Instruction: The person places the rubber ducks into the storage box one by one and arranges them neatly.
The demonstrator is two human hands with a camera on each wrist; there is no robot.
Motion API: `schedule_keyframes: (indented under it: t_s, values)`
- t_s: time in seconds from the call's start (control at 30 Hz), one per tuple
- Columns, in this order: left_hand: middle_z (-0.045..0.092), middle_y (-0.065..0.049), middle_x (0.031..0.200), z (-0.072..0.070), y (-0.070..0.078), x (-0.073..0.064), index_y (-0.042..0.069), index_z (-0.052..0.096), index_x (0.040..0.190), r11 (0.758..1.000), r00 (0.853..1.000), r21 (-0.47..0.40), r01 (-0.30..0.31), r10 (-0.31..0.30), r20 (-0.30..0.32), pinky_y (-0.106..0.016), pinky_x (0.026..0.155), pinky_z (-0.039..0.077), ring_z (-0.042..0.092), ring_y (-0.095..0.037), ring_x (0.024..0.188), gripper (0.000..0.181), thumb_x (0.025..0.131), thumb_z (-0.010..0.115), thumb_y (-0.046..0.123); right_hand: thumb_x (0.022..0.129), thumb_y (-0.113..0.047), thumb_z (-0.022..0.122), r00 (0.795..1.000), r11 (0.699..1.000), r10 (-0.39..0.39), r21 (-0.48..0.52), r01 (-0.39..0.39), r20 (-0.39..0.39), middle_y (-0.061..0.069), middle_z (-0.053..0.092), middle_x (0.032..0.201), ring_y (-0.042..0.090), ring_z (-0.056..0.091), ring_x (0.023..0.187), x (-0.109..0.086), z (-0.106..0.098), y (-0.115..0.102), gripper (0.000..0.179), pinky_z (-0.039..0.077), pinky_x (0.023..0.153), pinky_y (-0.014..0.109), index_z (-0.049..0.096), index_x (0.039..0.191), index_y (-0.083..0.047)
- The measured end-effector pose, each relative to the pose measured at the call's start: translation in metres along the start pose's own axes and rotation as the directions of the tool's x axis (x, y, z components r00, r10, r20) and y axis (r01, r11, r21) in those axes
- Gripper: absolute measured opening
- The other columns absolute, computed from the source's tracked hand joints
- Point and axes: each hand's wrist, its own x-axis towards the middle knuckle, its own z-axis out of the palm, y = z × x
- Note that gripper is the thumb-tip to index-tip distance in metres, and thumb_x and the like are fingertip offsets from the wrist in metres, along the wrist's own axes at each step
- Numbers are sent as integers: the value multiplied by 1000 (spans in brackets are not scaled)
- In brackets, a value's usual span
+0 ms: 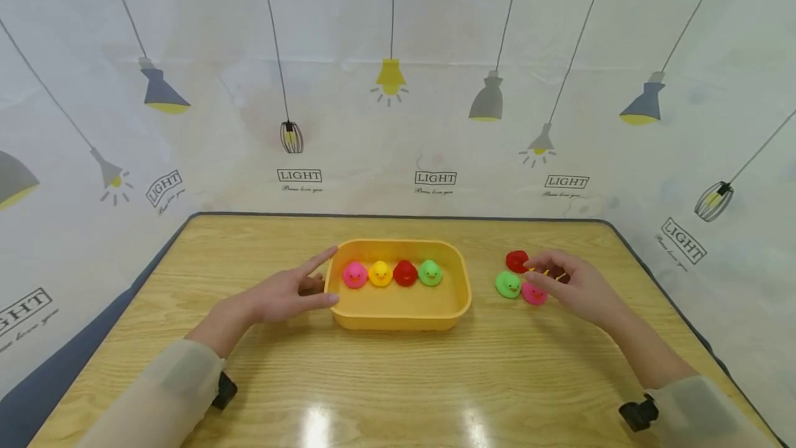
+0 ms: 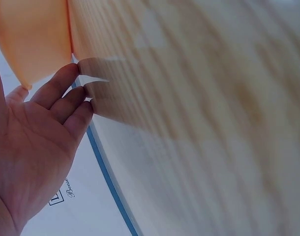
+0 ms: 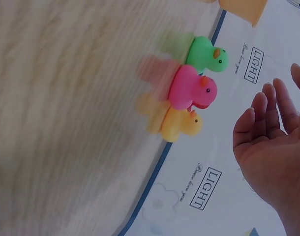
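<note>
An orange-yellow plastic tray holds a row of small rubber ducks: a pink duck, a yellow duck, a red duck and a green duck. At its left end my left hand touches the rim with thumb and forefinger extended; the other fingertips rest at the table in the left wrist view. My right hand hovers over a second cluster, fingers loosely bent, nothing between them. There sit a red duck, a green duck, a pink duck and a partly covered yellow duck.
The wooden table has a dark blue edge. Behind it and along the sides hangs a pale cloth printed with lamps. The tray stands left of the loose ducks, with bare wood between them.
</note>
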Motion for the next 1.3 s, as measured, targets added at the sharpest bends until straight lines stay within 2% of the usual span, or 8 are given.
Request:
schedule_keyframes:
  t_s: [0.13,0.43,0.57,0.7,0.8,0.93,1.1,1.3]
  values:
    - [52,-19,168,0,-1,0,59,6,172,1000,1000,-1,-2,2,0,-76,127,33,47,-44,158,97,97,66,77,108,-33,72,1000,1000,7,-12,-7,-16,7,72,115,19,62,93,-6,-4,10,34,55,74,25,72,132,-8]
    - [52,-19,168,0,-1,0,59,5,171,1000,1000,2,4,-4,0,-76,127,32,46,-45,159,98,96,65,79,111,-42,66,996,996,89,-1,-89,-10,14,70,115,18,57,89,-16,-16,35,40,50,69,27,70,137,-11]
    - [51,-19,169,-1,-1,0,59,5,172,1000,1000,0,5,-5,1,-77,127,32,46,-45,159,98,96,65,78,111,-43,66,992,991,126,39,-127,24,15,69,119,22,58,93,-17,-23,46,44,54,73,29,68,139,-10]
    - [52,-19,168,-1,0,0,57,5,172,1000,1000,3,2,-2,2,-76,127,32,46,-44,159,98,97,65,77,111,-41,67,986,985,145,81,-152,78,16,67,110,29,61,91,-16,-26,56,44,55,71,32,66,141,-9]
    - [52,-20,168,0,0,0,57,6,172,1000,1000,-2,-1,1,5,-76,127,32,46,-45,159,97,98,66,75,111,-35,68,982,985,138,84,-149,126,17,67,104,31,62,85,-13,-27,61,42,56,67,33,66,142,-8]
    - [51,-20,169,-1,0,-1,57,6,172,1000,1000,-9,-1,1,6,-76,127,32,45,-45,159,97,98,66,75,111,-28,68,977,990,119,60,-131,178,15,68,104,28,64,80,-7,-23,64,39,56,65,33,65,145,-9]
    - [50,-20,169,-1,-1,-1,58,6,172,1000,1000,-15,0,0,4,-76,127,32,44,-44,160,97,97,66,76,111,-26,67,974,994,102,22,-109,200,13,70,110,22,62,84,0,-18,63,40,56,68,30,64,148,-12]
    - [52,-18,169,0,-2,1,59,7,171,1000,1000,-8,-1,1,1,-75,128,32,46,-43,160,97,97,66,77,110,-30,70,968,994,97,19,-104,232,12,70,108,21,62,88,8,-11,60,42,57,71,29,65,147,-11]
